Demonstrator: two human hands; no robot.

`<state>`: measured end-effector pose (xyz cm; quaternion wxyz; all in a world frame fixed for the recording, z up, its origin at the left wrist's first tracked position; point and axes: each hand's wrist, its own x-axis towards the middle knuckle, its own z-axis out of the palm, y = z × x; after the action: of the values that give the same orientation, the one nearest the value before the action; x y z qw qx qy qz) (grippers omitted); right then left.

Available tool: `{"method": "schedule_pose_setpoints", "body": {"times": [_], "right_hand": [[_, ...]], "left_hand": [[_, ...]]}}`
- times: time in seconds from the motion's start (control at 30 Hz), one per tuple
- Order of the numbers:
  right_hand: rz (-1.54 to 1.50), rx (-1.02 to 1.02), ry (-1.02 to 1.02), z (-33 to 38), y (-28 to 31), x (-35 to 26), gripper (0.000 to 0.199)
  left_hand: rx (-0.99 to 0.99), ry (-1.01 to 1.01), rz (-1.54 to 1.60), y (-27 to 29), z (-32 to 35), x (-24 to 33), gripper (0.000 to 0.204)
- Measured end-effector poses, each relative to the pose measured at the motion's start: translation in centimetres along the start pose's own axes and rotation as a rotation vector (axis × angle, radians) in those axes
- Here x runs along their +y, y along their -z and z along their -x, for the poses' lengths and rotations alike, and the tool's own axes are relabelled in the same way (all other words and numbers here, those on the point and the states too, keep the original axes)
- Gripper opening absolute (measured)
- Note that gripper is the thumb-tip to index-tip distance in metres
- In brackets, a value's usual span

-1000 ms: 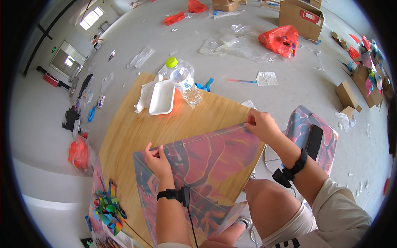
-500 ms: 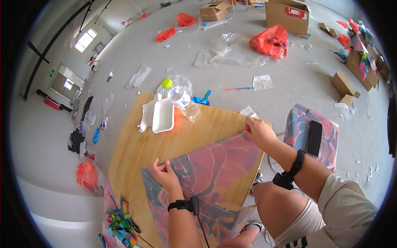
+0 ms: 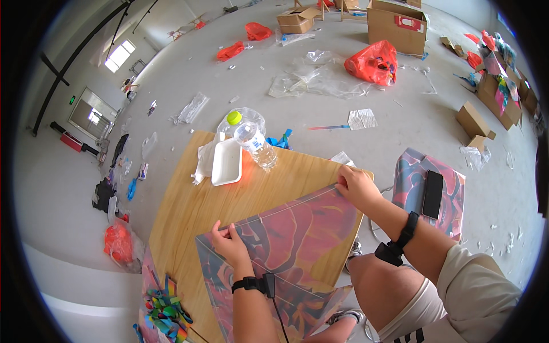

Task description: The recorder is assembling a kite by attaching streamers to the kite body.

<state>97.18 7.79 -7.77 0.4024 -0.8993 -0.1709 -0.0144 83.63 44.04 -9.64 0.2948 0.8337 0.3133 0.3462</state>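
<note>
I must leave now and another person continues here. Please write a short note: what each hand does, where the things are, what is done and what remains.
Left hand: fingers pinch the near left edge of the patterned sheet, pressing it on the wooden table.
Right hand: grips the sheet's far right corner at the table edge.
Things: the sheet lies spread over the table's near right part and hangs off toward the knees. A white tray and a water bottle stand at the far end. A wrapped box with a phone on it sits on the floor to the right.
Done: sheet laid out flat.
Left: no fold is visible yet.
</note>
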Motion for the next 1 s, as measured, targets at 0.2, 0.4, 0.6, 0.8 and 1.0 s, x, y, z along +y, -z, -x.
{"method": "schedule_pose_setpoints", "body": {"times": [0.2,0.4,0.6,0.8,1.0], "right_hand": [[0.05,0.001,-0.019,0.0,0.1,-0.1,0.02],[0.162,-0.003,-0.075,0.1,0.4,0.0,0.021],[0.144,-0.251,-0.229,-2.4,0.8,1.2,0.021],[0.193,-0.403,-0.273,-4.6,1.1,1.6,0.022],[0.202,-0.426,-0.311,-4.9,0.8,2.1,0.021]], "left_hand": [[0.002,-0.036,-0.032,0.0,-0.1,-0.5,0.036],[-0.005,-0.018,-0.017,-0.1,0.0,-0.6,0.037],[-0.019,-0.005,-0.153,0.1,0.1,-0.3,0.037],[-0.001,0.018,-0.313,0.3,0.5,0.3,0.03],[-0.034,0.048,-0.26,0.1,-0.3,-1.0,0.025]]}}
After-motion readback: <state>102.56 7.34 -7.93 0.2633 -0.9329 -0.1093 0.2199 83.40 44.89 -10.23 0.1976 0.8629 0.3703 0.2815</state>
